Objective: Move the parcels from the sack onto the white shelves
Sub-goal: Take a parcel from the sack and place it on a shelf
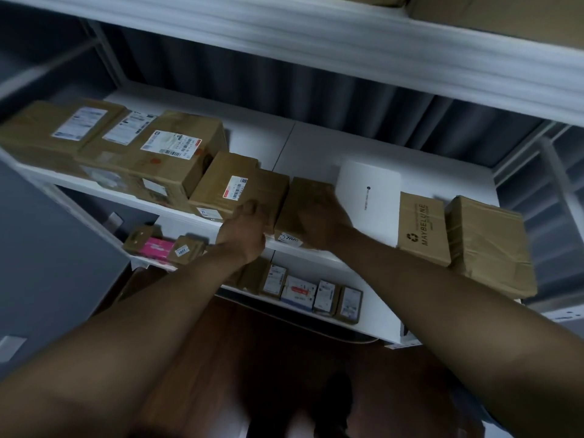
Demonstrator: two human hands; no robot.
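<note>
Your 2 hands are up at the middle white shelf (pixel 303 147). Your right hand (pixel 319 216) lies on a small brown parcel (pixel 303 197) at the shelf's front edge, but it is blurred, so you cannot tell if its fingers grip it. Your left hand (pixel 248 229) is curled against the brown box (pixel 240 188) just left of that parcel. Many parcels already sit on the shelves. The sack is not in view, so what is left is unknown.
</note>
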